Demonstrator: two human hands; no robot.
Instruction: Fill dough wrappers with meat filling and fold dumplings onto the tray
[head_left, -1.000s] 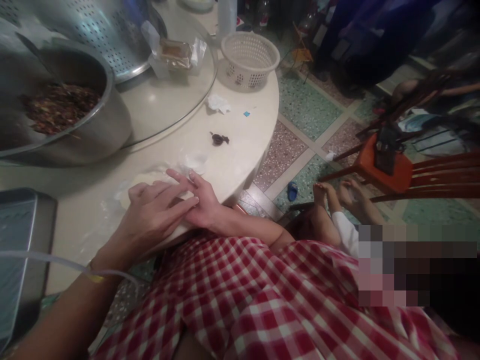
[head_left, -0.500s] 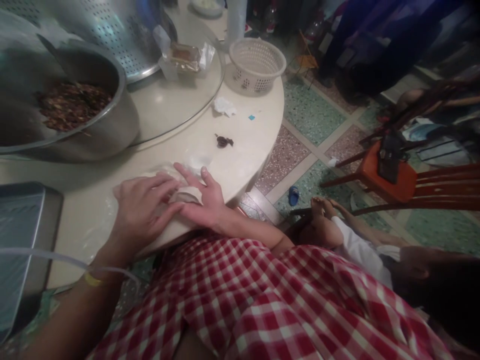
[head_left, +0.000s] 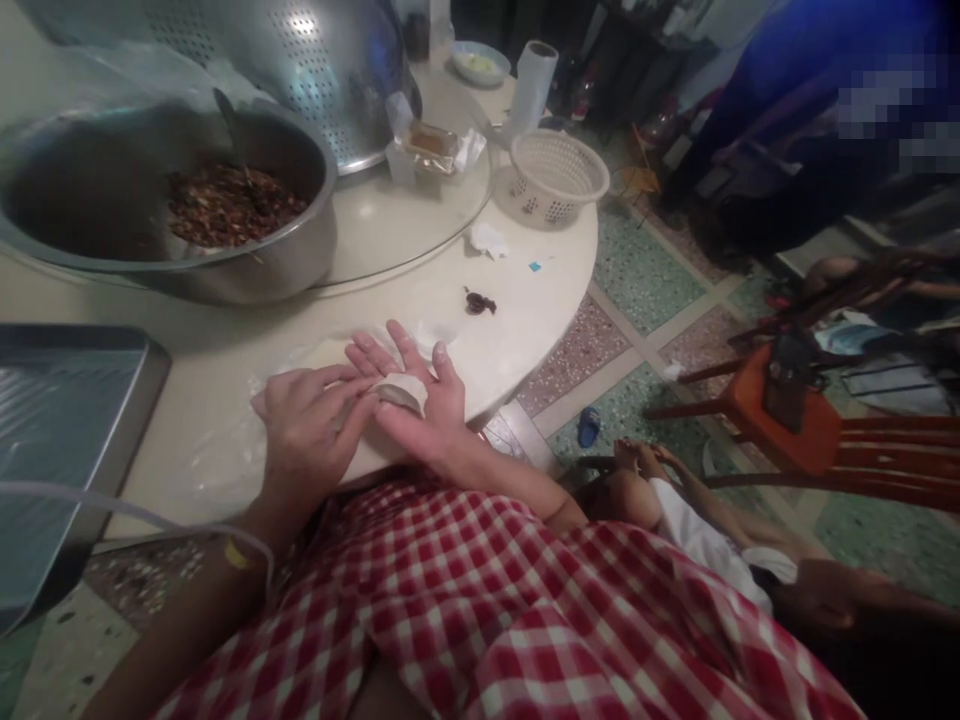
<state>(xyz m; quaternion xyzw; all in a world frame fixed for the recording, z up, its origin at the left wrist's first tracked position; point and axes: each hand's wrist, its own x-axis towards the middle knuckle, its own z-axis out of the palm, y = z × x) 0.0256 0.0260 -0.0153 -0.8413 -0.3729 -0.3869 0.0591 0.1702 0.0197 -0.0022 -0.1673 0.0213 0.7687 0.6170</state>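
My right hand lies palm up at the near edge of the round table, fingers stretched out and apart. A small pale dough wrapper rests on its palm. My left hand, with a yellow band at the wrist, is curled beside it, and its fingertips pinch the wrapper's left edge. More pale dough or flour lies on the table under both hands. A red checked cloth covers my lap and the right arm above the elbow.
A steel bowl of dark chopped filling and a big colander stand at the back. A metal tray sits left, a white basket far right. A child lies by wooden chairs; another person stands beyond.
My left hand has slid back off the right hand, which was covered a second ago. The right palm now shows, face up, with the wrapper on it. The view has shifted up.
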